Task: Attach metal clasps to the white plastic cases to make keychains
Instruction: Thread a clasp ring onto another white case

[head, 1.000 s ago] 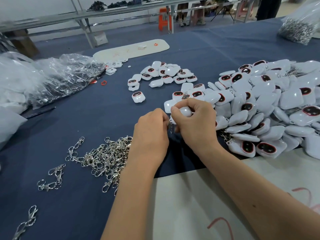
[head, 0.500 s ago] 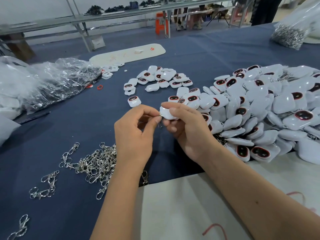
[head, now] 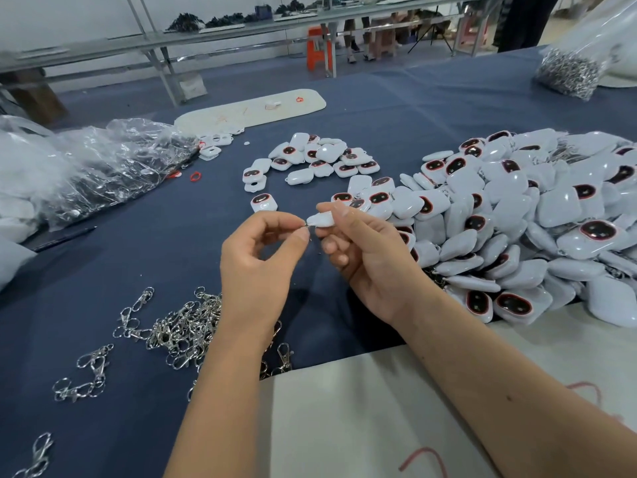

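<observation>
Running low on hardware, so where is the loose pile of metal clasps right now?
In the head view, the loose pile of metal clasps lies on the blue cloth, lower left, just outside the left forearm.

clasp (head: pixel 306 226) at left hand (head: pixel 256 270) pinch too small to make out; case (head: pixel 320 220) half hidden by right hand (head: pixel 368 257).

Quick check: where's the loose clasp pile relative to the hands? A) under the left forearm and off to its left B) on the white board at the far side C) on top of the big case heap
A: the clasp pile lies on the blue cloth by the left forearm.
</observation>
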### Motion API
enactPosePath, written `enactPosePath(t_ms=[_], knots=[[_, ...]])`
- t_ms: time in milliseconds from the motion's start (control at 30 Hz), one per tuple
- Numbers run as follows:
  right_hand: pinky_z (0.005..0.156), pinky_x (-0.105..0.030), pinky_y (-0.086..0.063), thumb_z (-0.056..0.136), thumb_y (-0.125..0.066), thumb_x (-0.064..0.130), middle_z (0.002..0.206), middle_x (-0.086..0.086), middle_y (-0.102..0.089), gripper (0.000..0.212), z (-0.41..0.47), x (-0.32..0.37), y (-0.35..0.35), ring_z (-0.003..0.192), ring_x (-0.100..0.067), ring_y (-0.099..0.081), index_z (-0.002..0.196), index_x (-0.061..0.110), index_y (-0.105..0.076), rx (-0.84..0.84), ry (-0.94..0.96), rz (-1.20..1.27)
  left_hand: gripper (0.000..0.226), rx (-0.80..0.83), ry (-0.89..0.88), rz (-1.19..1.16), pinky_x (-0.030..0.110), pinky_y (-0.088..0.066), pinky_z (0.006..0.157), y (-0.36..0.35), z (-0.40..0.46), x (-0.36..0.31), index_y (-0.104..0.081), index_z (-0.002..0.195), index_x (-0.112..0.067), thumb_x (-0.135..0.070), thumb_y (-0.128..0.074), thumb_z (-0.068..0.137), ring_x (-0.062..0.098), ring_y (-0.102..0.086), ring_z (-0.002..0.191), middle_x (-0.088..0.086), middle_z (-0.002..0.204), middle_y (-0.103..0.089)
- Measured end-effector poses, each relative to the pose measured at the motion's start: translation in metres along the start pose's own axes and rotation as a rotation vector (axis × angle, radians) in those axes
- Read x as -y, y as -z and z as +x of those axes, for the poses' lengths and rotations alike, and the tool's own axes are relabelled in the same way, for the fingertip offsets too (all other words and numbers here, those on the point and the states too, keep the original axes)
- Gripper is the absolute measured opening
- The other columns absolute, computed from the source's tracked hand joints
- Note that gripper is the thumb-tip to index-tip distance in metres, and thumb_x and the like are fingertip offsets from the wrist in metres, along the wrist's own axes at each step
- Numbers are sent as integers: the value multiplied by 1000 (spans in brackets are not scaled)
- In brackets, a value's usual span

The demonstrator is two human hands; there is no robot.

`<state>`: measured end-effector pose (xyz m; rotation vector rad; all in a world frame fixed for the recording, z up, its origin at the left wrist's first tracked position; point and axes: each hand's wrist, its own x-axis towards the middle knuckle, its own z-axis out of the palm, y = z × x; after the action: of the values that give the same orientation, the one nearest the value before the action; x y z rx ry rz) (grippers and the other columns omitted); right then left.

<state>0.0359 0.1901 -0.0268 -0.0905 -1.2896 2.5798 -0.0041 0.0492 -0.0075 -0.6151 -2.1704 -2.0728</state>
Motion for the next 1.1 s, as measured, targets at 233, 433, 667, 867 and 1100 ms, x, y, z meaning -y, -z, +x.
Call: enactPosePath(t_ms=[233,433,667,867,1100], knots=[[49,-15,-40,79,-78,41,82,-3,-69,50,1,-2,2,57,-7,-54,113,5,-69,37,10,11,20,-20,-86,40,40,-60,83,-1,1,0,-71,84,-21,-3,-71,92,27,-69,81,0,80,-73],[47,-18,-39,91,-75,25,76,-6,-66,25,-1,-3,1,53,-9,-54,106,6,-69,-62,69,-146,23,4,-191,338,14,-50,67,6,1,2,-71,79,-24,-3,-75,88,9,-66,71,-14,76,-70],[44,-23,-42,92,-79,14,61,0,-65,23,-5,-10,-3,49,-12,-55,107,4,-65,-93,126,-416,27,183,-137,489,38,-50,64,22,5,3,-70,71,-23,-1,-77,84,21,-62,65,-6,68,-68],[43,-21,-42,97,-73,16,72,-7,-66,14,-3,-5,-2,51,-13,-57,102,5,-66,-35,86,-323,23,171,-122,402,43,-55,68,23,6,0,-74,74,-25,-4,-80,84,25,-66,69,-4,70,-71],[45,-17,-42,93,-74,24,81,-10,-73,18,-1,-3,-2,51,-11,-58,99,12,-63,-49,73,-134,14,-67,133,-132,25,-54,73,-1,4,-3,-74,89,-20,-6,-76,90,13,-66,76,-2,80,-73]])
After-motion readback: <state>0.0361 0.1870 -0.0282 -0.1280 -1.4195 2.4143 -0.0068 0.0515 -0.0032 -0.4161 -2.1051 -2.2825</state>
